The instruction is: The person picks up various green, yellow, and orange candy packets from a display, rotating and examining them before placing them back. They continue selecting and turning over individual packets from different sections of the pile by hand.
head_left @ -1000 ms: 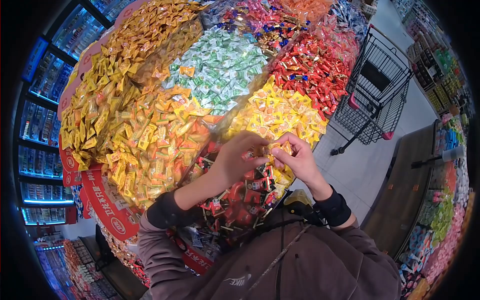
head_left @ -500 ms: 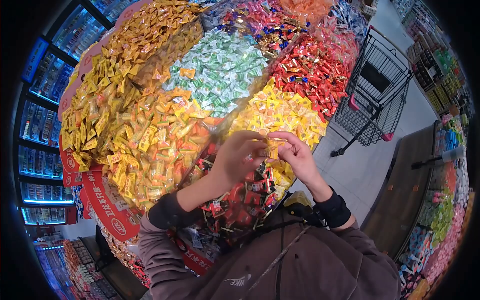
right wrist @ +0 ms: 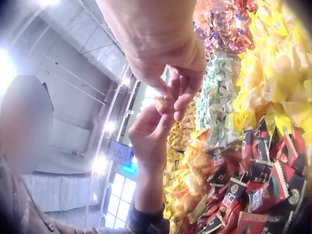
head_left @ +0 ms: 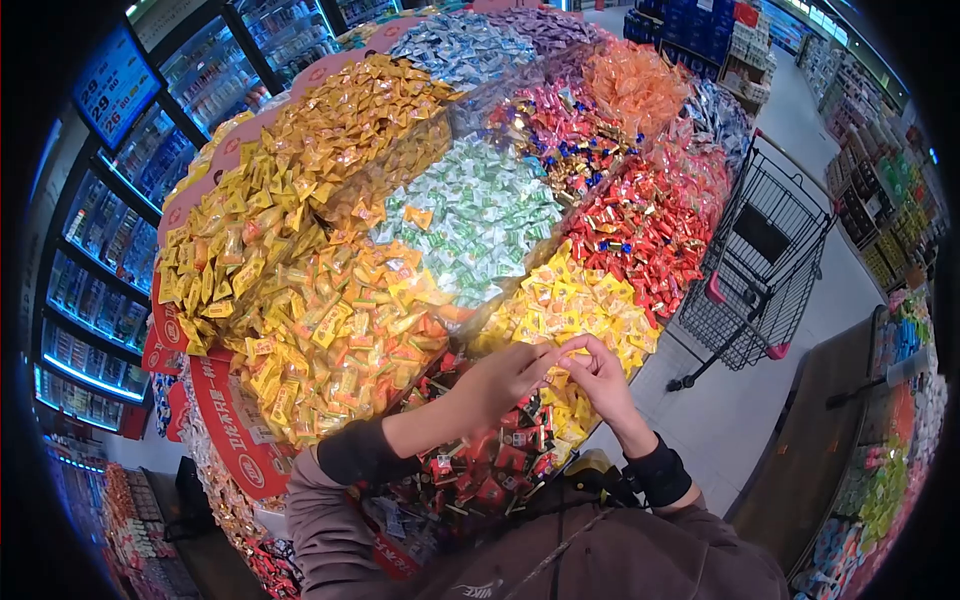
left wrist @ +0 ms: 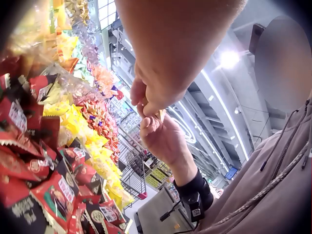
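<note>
Both hands meet in front of the body, above the candy display. My left hand (head_left: 512,378) pinches a small wrapped candy (right wrist: 163,104) with a yellowish wrapper, thumb and fingertips close together. From the other side my right hand (head_left: 600,382) pinches the same wrapper, its fingertips almost against the left ones. In the head view the fingers mostly hide the candy; a bit of it shows in both wrist views. Below the hands lie red and black wrapped candies (head_left: 495,462), with yellow wrapped candies (head_left: 572,300) just beyond.
Heaps of orange-yellow candies (head_left: 335,335), green-and-white candies (head_left: 475,215) and red candies (head_left: 650,225) fill the display, split by clear dividers. A black shopping cart (head_left: 760,255) stands on the right. Lit fridges (head_left: 110,240) line the left side.
The head view has tilted up, so the display and hands appear lower. Both hands have drawn closer together around the candy, whose wrapper showed stretched between them half a second ago.
</note>
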A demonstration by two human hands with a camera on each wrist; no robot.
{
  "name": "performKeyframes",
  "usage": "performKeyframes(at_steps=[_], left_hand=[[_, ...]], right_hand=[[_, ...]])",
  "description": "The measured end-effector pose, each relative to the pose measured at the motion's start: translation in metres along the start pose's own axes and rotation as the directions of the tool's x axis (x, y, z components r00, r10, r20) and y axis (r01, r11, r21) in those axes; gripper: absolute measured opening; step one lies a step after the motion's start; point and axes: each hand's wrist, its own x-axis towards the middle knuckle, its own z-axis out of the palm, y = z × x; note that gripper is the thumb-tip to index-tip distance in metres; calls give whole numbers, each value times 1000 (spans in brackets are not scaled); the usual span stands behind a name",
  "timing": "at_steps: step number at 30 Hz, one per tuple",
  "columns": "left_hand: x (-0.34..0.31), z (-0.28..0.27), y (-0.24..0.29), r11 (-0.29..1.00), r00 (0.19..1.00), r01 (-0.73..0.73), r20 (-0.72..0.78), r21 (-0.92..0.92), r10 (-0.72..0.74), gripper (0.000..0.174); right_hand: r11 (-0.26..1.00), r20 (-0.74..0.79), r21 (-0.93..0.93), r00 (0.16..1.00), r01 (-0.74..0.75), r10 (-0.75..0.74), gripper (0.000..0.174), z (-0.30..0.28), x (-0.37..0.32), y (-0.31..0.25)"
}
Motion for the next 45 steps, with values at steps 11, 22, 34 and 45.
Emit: performKeyframes(at_steps=[11, 22, 34, 45], left_hand=[[86, -122, -83, 832, 926, 246, -375, 497, -50, 23], [92, -277, -271, 230, 706, 706, -690, 670, -158, 27], [91, -269, -250, 490, 814, 508, -581, 708, -3, 26], [5, -162, -221, 507, 873, 207, 76, 837, -481, 26]], right_hand=[[998, 67, 41, 996, 50, -52, 23, -10, 28, 6], [1000, -43, 27, 999, -3, 4, 18, -34, 49, 15], [999, -56, 43, 998, -13, 15, 16, -36, 58, 23], [1000, 58, 2, 998, 5, -5, 17, -20, 47, 22]])
